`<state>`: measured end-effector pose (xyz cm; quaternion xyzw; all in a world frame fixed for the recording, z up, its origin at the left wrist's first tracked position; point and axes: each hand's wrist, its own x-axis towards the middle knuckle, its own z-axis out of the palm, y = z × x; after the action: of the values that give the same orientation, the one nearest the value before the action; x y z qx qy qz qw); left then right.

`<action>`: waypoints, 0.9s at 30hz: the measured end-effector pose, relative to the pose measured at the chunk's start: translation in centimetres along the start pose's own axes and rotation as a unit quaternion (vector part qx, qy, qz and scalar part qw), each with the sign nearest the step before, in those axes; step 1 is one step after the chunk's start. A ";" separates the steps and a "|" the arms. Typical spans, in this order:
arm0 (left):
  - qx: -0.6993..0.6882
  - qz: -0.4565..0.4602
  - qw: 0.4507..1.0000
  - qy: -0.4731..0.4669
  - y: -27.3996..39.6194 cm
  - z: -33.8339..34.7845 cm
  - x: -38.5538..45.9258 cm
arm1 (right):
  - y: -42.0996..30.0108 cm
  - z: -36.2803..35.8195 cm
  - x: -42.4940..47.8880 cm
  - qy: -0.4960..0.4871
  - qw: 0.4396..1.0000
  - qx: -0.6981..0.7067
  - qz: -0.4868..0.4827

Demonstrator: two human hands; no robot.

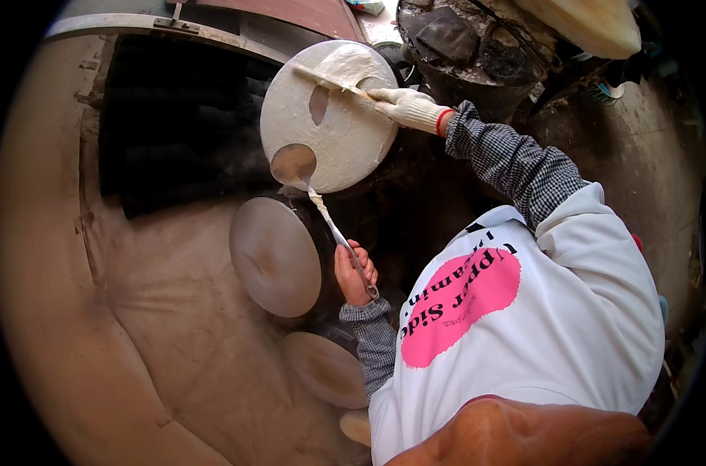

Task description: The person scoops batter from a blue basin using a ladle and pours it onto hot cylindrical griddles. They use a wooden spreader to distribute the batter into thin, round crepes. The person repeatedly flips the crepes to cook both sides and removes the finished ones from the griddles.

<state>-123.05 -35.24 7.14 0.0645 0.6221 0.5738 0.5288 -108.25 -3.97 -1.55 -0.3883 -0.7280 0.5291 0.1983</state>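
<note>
My right hand (410,108), in a white knit glove with a red cuff edge, grips the handle of a flat batter spreader (323,77). Its blade lies across white batter (347,145) that coats most of a round griddle (318,106). A small grey patch of the griddle shows bare beside the blade, and thicker batter is heaped beyond it. My bare left hand (356,272) is closed around the handle of a metal ladle (293,164). The ladle's bowl hangs over the griddle's near-left edge, with batter stuck to its neck.
More round plates, probably griddles (275,256), stand in a row below, a second plate (325,370) among them. A drum (472,58) holding ash and dark pieces stands at upper right. Brown sheeting (184,326) spreads on the left, beside a black area (172,116).
</note>
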 end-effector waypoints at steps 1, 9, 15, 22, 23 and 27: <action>-0.003 0.003 1.000 0.010 -0.1 0.0 -0.3 | -3.4 -2.1 -2.5 -0.040 0.995 -0.007 0.087; -0.026 0.040 0.999 0.012 -1.0 -0.8 0.4 | -0.9 2.0 -6.1 0.084 0.990 0.081 0.078; -0.019 0.029 0.999 -0.001 -1.2 -1.2 0.5 | 1.8 -0.6 -5.8 0.086 0.985 0.121 0.089; 0.013 0.024 0.999 -0.038 -0.6 -1.6 1.7 | -0.3 2.9 -7.1 -0.026 0.974 0.176 0.141; 0.012 0.028 0.999 -0.033 -0.7 -1.7 1.7 | 0.0 2.8 -7.5 -0.039 0.973 0.182 0.134; 0.017 0.045 0.999 -0.009 -1.0 -1.3 2.2 | 1.9 3.8 -10.8 0.047 0.957 0.242 0.154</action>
<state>-124.38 -34.89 4.76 0.1067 0.6239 0.5855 0.5065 -103.58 -14.46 -3.34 -0.4606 -0.4994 0.6949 0.2358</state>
